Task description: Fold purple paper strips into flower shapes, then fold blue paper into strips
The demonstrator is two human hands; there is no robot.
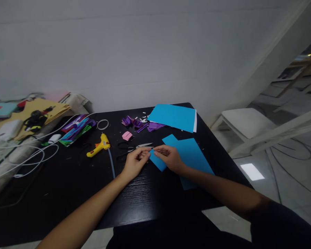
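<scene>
A small blue paper piece (158,162) is pinched at its upper left corner between the fingers of my left hand (138,160) and my right hand (169,158). Under my right hand and forearm lies a larger blue sheet (194,152), with another blue strip (170,139) at its upper left. Black-handled scissors (144,145) rest just beyond my left hand, their blades pointing right. A folded pink paper piece (127,136) sits behind the scissors handles.
A yellow glue gun (100,146) with its cord lies left of my left hand. Purple paper scraps (134,122) and a stacked blue sheet (173,117) are at the back. Colored paper (77,128), white cables (43,152) and envelopes (49,107) crowd the left. A white chair (239,121) stands right.
</scene>
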